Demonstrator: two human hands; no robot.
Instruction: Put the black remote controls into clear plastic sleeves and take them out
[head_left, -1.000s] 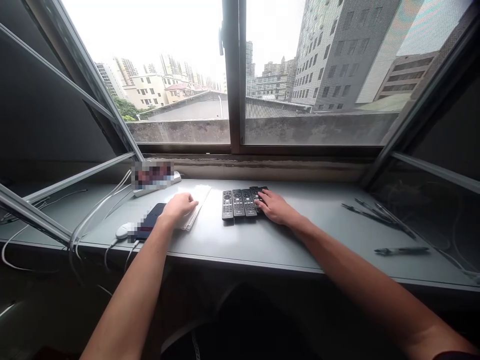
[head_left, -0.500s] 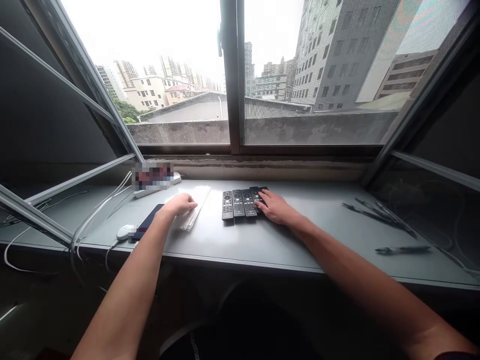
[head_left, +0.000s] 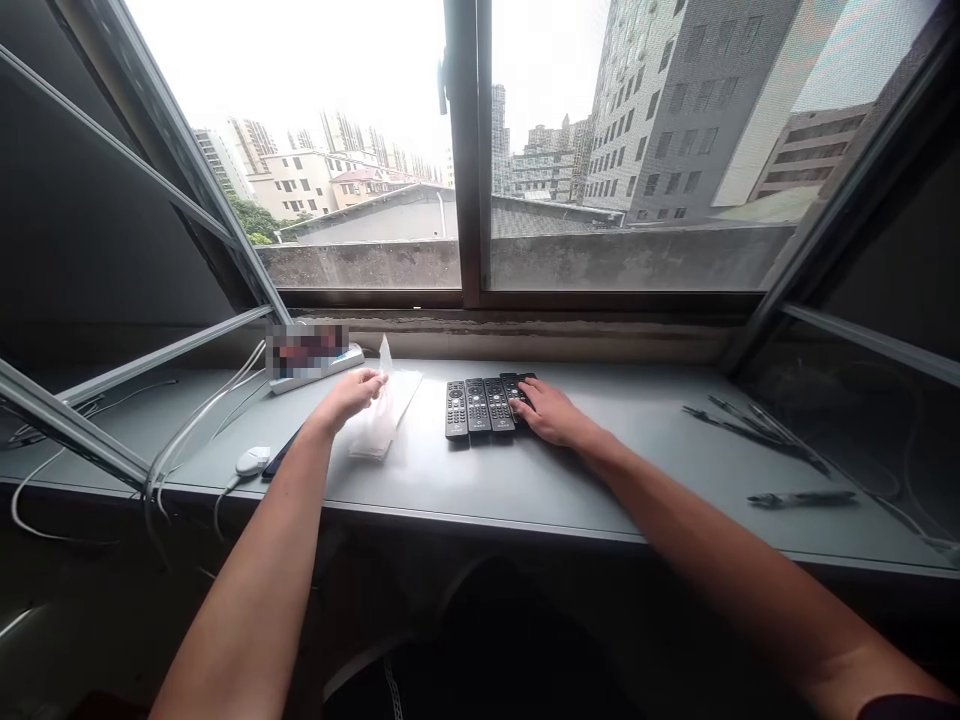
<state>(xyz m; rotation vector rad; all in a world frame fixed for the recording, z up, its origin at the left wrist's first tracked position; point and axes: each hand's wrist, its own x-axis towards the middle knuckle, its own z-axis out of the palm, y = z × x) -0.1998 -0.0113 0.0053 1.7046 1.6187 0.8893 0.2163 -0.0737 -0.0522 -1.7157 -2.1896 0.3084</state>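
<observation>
Several black remote controls (head_left: pixel 478 408) lie side by side in a row on the grey table. My right hand (head_left: pixel 551 410) is closed over the rightmost remote control (head_left: pixel 511 384), thumb on its face and fingers across its upper part; the palm hides its lower end. To the left, my left hand (head_left: pixel 351 396) pinches a thin translucent plastic bag (head_left: pixel 385 358) between thumb and fingers. That bag is raised above a flat stack of similar clear bags (head_left: pixel 371 446), with one corner pointing up.
A dark flat device (head_left: pixel 279 460) lies partly under my left forearm, beside a white round plug-like piece (head_left: pixel 253 461) with a cable. Behind stands a white power strip (head_left: pixel 319 370), partly blurred out. Several pens (head_left: pixel 772 430) lie at the right. Metal frame posts flank the window.
My left hand has risen slightly and moved left, lifting a bag off the stack so that it stands up. The right hand stays on the rightmost remote control.
</observation>
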